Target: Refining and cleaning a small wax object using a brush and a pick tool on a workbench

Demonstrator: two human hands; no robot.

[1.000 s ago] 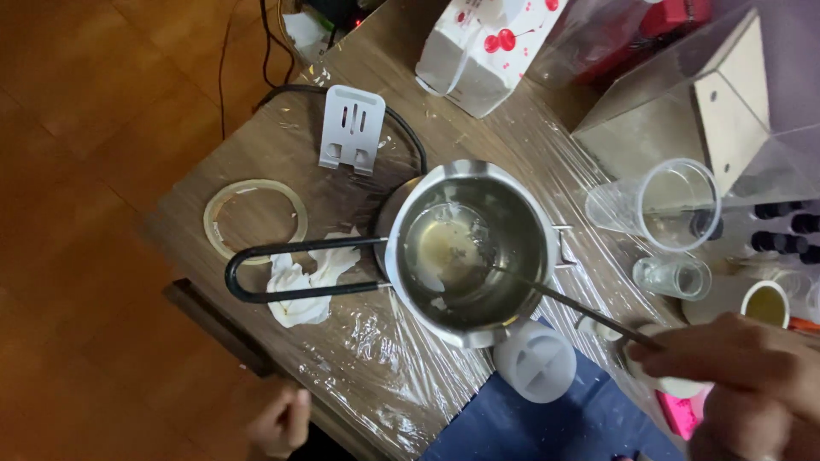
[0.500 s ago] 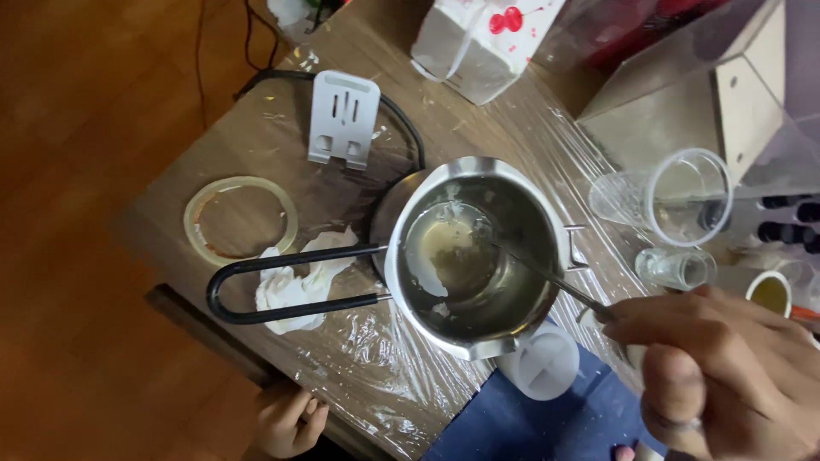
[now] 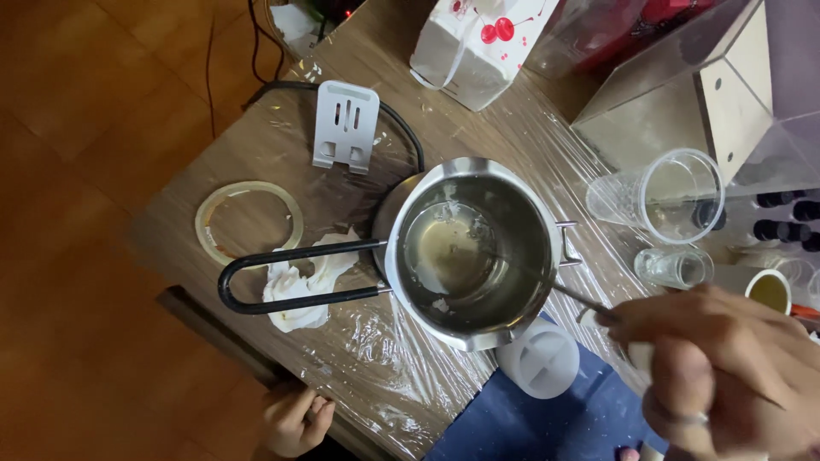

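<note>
Plastic-wrapped table (image 3: 478, 128); right hand (image 3: 726, 376) pinching stirring rod (image 3: 574, 297) in metal pot (image 3: 474, 252), left hand (image 3: 295, 418) loosely curled, empty.

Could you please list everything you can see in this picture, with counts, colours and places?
Steel pouring pot with black loop handle: one, silver, table centre, clear liquid inside.
Thin metal stirring rod: one, dark, slanting into the pot.
Crumpled white tissue: one, under the handle.
Clear tape ring: one, yellowish, left of the pot.
Grey slotted stand: one, behind the pot.
Clear plastic cup: one, on its side, right.
Small glass jar: one, clear, below the cup.
White round lid: one, in front of the pot.
White cherry-print bag: one, top.
Plastic-wrapped wooden table: one, brown.
Left hand: at the table's near edge.
Right hand: fingers hold the rod.
</note>
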